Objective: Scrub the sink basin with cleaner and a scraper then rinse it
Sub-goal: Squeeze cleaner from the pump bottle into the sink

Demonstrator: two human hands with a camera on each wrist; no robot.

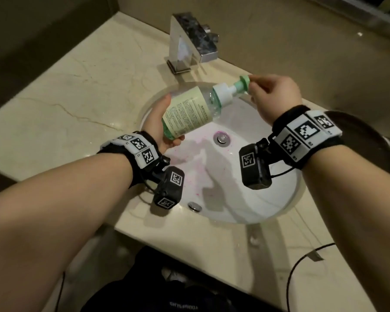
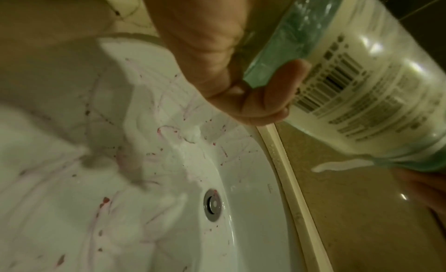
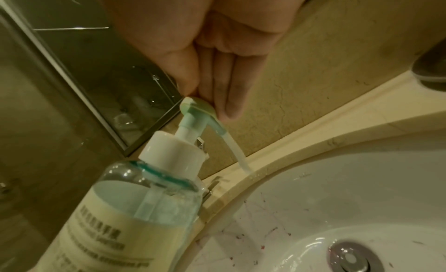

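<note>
A clear pump bottle (image 1: pixel 189 111) with a pale label and green liquid is tilted over the white sink basin (image 1: pixel 257 199). My left hand (image 1: pixel 153 122) grips its lower body (image 2: pixel 362 76) from below. The straight fingertips of my right hand (image 1: pixel 252 87) press the green pump head (image 3: pixel 198 108). A white stream of cleaner (image 3: pixel 239 156) runs from the nozzle onto the basin's rim. Pink-red streaks and specks (image 2: pixel 166 131) mark the basin around the drain (image 1: pixel 222 138). No scraper shows in any view.
A square chrome faucet (image 1: pixel 189 41) stands behind the basin on the beige marble counter (image 1: pixel 77 97). A dark round object (image 1: pixel 369 140) sits at the right edge. A black cable (image 1: pixel 302 266) trails over the counter's front right. A mirror edge (image 3: pixel 72 76) runs along the wall.
</note>
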